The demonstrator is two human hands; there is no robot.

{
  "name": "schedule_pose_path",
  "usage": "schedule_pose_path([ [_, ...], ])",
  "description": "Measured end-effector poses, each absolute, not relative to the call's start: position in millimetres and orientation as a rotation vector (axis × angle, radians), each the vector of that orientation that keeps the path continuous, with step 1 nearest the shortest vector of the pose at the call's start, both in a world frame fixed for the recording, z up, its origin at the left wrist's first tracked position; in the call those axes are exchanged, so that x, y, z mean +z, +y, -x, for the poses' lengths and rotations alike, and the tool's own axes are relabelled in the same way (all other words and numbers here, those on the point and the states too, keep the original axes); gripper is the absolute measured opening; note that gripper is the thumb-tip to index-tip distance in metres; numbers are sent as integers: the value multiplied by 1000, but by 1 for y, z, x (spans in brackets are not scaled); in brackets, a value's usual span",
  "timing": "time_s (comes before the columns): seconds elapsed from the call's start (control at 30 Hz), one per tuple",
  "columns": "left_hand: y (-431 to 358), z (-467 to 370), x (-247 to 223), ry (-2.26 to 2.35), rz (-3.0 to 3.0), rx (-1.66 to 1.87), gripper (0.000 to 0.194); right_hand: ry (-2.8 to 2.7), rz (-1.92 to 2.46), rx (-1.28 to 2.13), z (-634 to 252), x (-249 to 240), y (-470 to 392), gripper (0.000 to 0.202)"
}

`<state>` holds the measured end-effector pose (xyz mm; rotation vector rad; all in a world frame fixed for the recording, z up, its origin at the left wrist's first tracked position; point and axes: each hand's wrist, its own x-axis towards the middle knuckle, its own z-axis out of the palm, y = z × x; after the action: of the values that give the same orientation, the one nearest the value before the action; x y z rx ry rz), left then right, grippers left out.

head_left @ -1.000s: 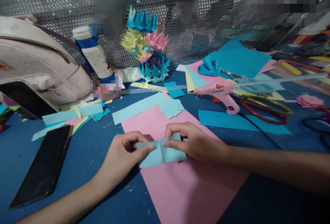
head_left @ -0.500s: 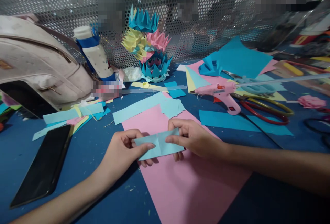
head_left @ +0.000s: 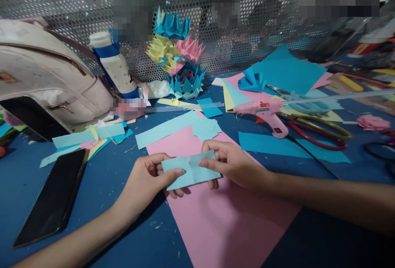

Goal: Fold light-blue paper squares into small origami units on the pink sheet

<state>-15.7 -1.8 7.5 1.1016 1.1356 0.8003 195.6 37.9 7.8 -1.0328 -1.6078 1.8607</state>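
Note:
Between my two hands is a small light-blue piece of paper with a crease down its middle. My left hand pinches its left end, thumb on top and fingers beneath. At the right end, my right hand grips it the same way. Both hands hold the paper just above a large pink sheet lying on the blue table. Behind them, a light-blue strip and a jagged light-blue scrap rest over the sheet's far end.
A pink glue gun and red-and-yellow-handled scissors lie to the right. Folded paper flowers stand at the back beside a bottle. On the left are a phone, paper strips and a pale backpack.
The light-blue paper has tilted slightly, so more of its face shows. Both hands keep their grip in nearly the same place.

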Motion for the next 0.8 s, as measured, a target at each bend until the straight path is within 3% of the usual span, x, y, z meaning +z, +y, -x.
schedule_pose_path([
  [0.8,-4,15,7,1134,-1148,938,21,-1599,965,1813,-195,2,42,27],
])
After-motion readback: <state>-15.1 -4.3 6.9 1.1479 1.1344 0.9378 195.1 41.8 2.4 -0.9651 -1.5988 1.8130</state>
